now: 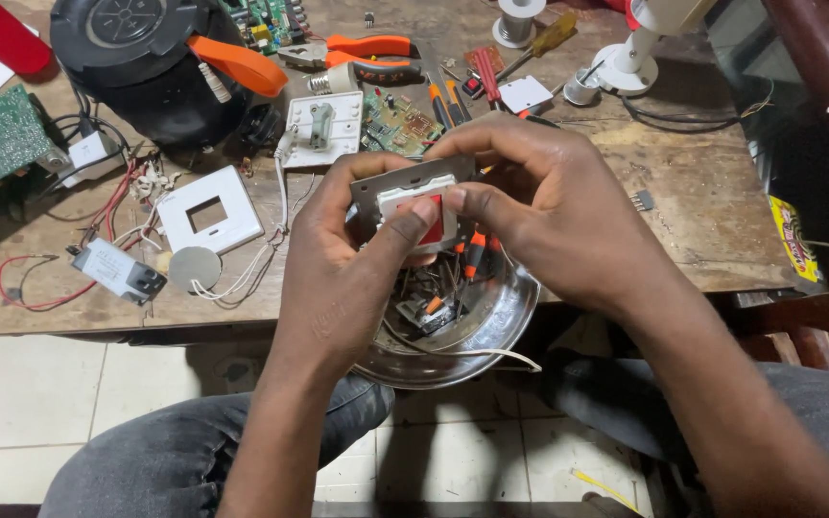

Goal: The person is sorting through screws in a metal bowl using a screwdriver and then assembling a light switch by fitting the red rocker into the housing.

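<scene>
Grey-framed switch module [413, 206] with a white and red rocker sits pinched between both hands above a steel bowl [491, 326]; fingers cover most of its edges and its back is hidden. Left hand [338, 259] rises from below, thumb pressed on the red face. Right hand [539, 206] comes in from the right, fingers curled over the top edge, thumb on the front. Bowl contents are a tangle of wires and small parts, hard to sort out. On the wooden counter [702, 201], orange pliers [367, 53] and a white cover plate [208, 211] lie well apart from the hands.
</scene>
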